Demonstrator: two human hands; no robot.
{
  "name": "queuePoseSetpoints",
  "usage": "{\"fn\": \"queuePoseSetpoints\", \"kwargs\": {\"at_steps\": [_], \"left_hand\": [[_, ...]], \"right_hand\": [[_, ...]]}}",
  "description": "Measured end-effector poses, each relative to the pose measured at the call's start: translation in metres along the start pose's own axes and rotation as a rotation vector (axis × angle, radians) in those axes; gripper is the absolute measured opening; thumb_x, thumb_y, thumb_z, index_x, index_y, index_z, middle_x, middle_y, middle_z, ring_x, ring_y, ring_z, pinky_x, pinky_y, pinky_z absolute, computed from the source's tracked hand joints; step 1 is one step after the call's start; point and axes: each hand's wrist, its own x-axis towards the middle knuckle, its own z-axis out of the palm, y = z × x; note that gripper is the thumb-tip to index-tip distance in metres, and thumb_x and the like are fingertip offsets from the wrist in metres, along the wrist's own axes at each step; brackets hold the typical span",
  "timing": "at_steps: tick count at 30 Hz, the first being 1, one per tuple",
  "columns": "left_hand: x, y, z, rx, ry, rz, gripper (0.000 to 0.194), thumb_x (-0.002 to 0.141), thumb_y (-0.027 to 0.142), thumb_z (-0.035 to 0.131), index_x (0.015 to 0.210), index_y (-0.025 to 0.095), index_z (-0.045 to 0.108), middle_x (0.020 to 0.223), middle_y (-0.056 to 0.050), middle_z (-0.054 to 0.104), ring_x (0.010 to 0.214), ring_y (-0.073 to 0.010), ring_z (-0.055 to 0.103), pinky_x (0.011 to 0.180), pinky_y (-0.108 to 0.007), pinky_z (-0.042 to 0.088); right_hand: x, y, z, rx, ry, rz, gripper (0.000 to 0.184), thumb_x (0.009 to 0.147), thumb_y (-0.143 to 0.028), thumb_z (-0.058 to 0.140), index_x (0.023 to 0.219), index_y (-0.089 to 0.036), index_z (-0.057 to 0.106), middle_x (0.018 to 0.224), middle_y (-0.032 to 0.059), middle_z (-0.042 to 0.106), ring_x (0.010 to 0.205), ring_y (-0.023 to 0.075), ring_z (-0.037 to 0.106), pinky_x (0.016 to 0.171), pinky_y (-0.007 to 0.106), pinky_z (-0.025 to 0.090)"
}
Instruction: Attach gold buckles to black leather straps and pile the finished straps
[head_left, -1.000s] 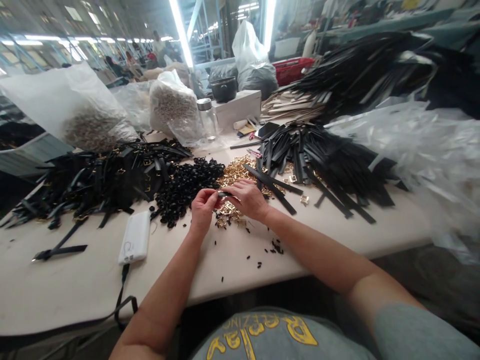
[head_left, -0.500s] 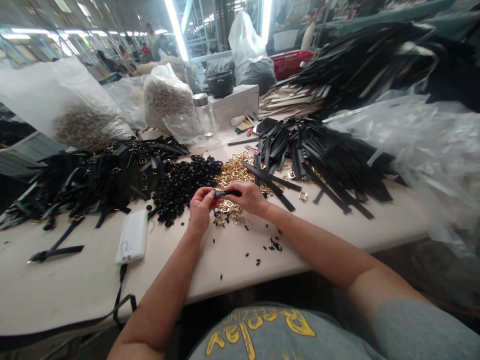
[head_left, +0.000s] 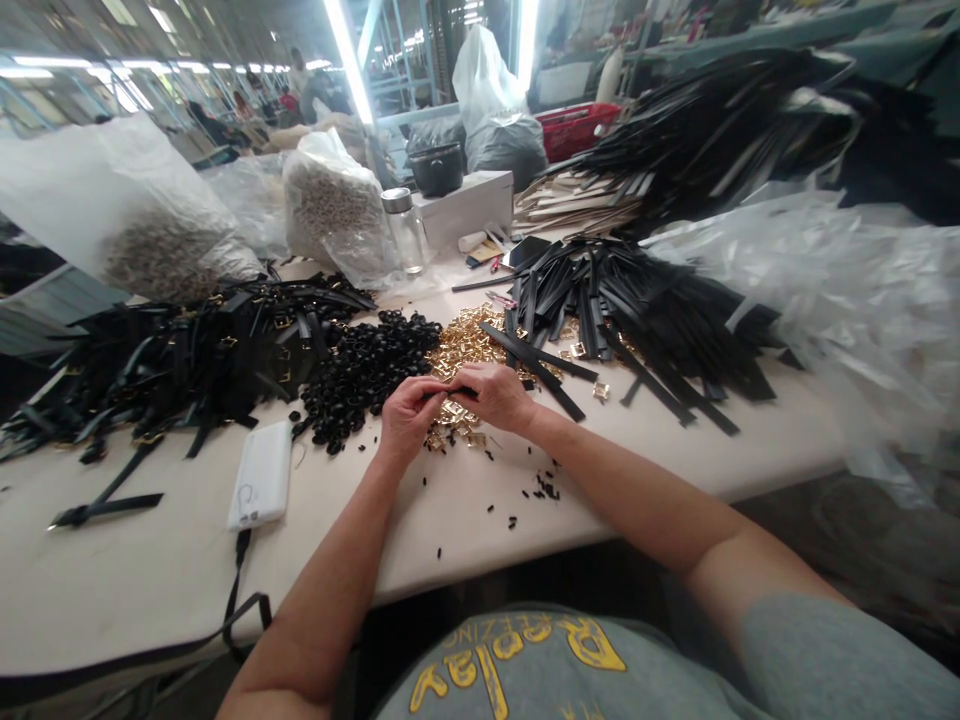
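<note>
Though fingers (head_left: 466, 374) mostly hide the black strap (head_left: 463, 391), left hand (head_left: 409, 416) and right hand (head_left: 498, 397) pinch it by gold buckles (head_left: 466, 338). Decent table (head_left: 459, 510) room toward the near edge (head_left: 487, 569), bar black bits (head_left: 550, 488).

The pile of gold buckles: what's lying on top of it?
Black straps lie over the right edge of the gold buckles. The left hand and right hand hide some; what's behind them can't be seen.
</note>
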Motion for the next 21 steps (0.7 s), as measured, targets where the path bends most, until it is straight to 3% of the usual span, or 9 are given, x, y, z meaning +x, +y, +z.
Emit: {"fn": "queuePoseSetpoints", "kwargs": {"at_steps": [9, 16, 21], "left_hand": [[0.001, 0.004, -0.001, 0.273, -0.063, 0.108, 0.008, 0.085, 0.026, 0.06, 0.084, 0.023, 0.067, 0.085, -0.004, 0.063, 0.081, -0.0196, 0.058, 0.078, -0.03, 0.045], [0.005, -0.004, -0.014, 0.127, 0.221, -0.064, 0.015, 0.088, 0.035, 0.057, 0.09, 0.02, 0.061, 0.079, -0.002, 0.064, 0.072, -0.0167, 0.06, 0.07, -0.027, 0.046], [0.007, -0.007, -0.026, 0.13, 0.141, -0.117, 0.013, 0.082, 0.032, 0.065, 0.086, 0.02, 0.063, 0.078, -0.002, 0.064, 0.073, -0.0168, 0.062, 0.07, -0.026, 0.049]], "right_hand": [[0.0, -0.001, 0.005, -0.025, -0.027, 0.011, 0.007, 0.086, -0.023, 0.067, 0.082, -0.018, 0.068, 0.08, 0.0004, 0.067, 0.074, 0.0133, 0.059, 0.066, 0.023, 0.036], [-0.001, 0.0, 0.0, -0.005, 0.025, 0.019, 0.005, 0.088, -0.021, 0.063, 0.085, -0.017, 0.066, 0.084, 0.0007, 0.066, 0.075, 0.0124, 0.058, 0.067, 0.023, 0.038], [-0.001, 0.0, -0.004, 0.001, 0.053, 0.018, 0.008, 0.091, -0.023, 0.061, 0.089, -0.018, 0.066, 0.087, 0.0021, 0.066, 0.081, 0.0141, 0.059, 0.072, 0.024, 0.04]]}}
